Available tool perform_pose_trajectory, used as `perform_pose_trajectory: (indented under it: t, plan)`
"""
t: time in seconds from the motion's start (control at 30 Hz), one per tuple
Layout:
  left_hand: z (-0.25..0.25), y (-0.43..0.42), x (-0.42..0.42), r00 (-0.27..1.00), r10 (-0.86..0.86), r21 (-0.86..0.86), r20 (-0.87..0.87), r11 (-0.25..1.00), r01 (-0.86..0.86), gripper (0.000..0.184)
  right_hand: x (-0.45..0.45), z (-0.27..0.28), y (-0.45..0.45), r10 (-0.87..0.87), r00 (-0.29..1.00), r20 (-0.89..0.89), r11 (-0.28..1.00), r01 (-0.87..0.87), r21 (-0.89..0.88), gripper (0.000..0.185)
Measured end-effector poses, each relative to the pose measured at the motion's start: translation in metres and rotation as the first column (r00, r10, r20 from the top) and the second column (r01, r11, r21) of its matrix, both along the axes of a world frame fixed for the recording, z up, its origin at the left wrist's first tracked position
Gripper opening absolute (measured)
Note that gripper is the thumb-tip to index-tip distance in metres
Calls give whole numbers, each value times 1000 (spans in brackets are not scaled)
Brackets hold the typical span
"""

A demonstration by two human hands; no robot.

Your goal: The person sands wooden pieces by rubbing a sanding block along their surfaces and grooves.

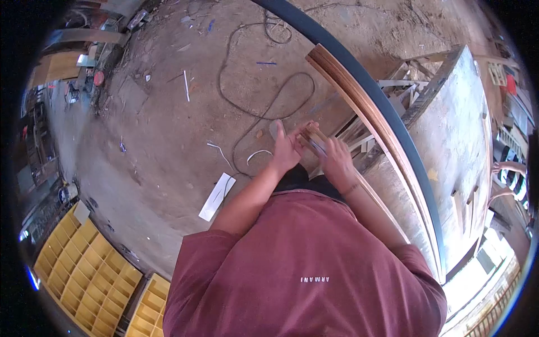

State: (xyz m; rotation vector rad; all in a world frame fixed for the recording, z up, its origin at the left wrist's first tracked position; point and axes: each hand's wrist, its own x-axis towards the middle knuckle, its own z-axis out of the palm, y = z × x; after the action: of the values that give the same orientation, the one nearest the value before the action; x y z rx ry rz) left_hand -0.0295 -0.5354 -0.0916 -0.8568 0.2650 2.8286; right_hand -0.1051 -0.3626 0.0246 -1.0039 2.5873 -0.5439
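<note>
In front of my waist, both hands are on the end of a narrow wooden strip (315, 136). My left hand (287, 149) has its fingers against the end of the strip and its thumb raised. A small greyish flat piece (274, 130) shows beside that thumb; whether I hold it is unclear. My right hand (337, 163) is wrapped round the strip just behind the end. A pale length of wood (373, 194) runs back beside my right forearm and looks like the same strip. Parts of both hands' fingers are hidden.
To my right, a long brown moulding (359, 104) lies along a dark curved edge (387, 106), near a pale worn board (449, 123). A cable (227, 73) loops over the dirt floor, near a white rectangular piece (217, 196). Yellow compartment shelving (87, 269) stands left. Another person's arms (508, 167) show far right.
</note>
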Motion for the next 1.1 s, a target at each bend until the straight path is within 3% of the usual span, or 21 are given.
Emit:
perform_pose_trajectory:
  t: [0.03,0.07,0.2,0.27,0.37,0.4,0.47,0.5,0.53,0.57,0.7,0.77,0.8,0.87,0.9,0.97,1.0,1.07,1.1]
  plan:
    - [-47,10,14,941,123,283,-316,959,-30,114,-9,-3,-29,-13,1000,-2,1000,13,4,32]
    - [-73,17,21,777,319,544,-543,838,35,117,-18,-6,-58,9,1000,-13,999,-10,-40,31]
    - [-40,14,22,866,281,574,-414,819,8,122,-16,2,-55,3,1000,-29,1000,-4,-15,29]
    - [19,4,1,999,29,122,22,992,-31,120,1,6,-5,-13,1000,3,999,13,35,29]
    - [30,-1,1,999,2,125,53,992,-9,118,9,-8,18,-31,997,68,994,24,104,31]
    - [9,0,8,999,-1,124,54,992,-6,118,11,-9,19,-51,995,84,991,40,129,33]
    - [-52,6,20,883,169,472,-438,879,67,119,-7,-11,-29,42,999,-12,997,-41,60,35]
    - [-37,6,16,881,163,470,-444,880,74,119,-17,-13,-57,130,985,-111,991,-131,2,37]
    - [-8,6,10,989,40,266,-140,964,-2,118,-25,-17,-79,128,985,-116,992,-129,0,37]
    - [10,6,8,979,-2,29,202,1000,-4,118,-33,-21,-102,147,985,-91,989,-144,39,38]
    - [-16,6,9,981,54,0,188,998,-55,122,-19,-15,-71,98,995,-11,993,-97,61,39]
    - [-60,4,27,969,106,305,-224,952,-33,122,5,-16,-8,51,999,5,995,-52,79,41]
    - [-47,3,24,967,115,292,-228,955,-45,122,8,-18,5,1,1000,11,996,-2,92,43]
    - [-7,4,14,997,39,18,73,999,-41,118,4,-14,-4,9,998,55,997,-14,81,47]
    - [-22,0,18,997,30,7,70,1000,-31,118,1,-10,-11,8,995,97,996,-16,87,51]
    - [-67,-6,29,939,64,206,-338,979,7,111,-20,-12,-58,307,950,-51,943,-297,152,49]
    - [-40,-3,20,937,51,195,-347,981,19,111,-29,-38,-82,344,922,-180,937,-326,122,44]
    - [44,6,-3,975,147,-174,165,978,-118,109,-49,-57,-132,269,948,-170,963,-269,24,38]
    - [33,4,0,980,132,-188,150,977,-103,109,-59,-45,-148,165,986,-22,985,-165,-41,36]
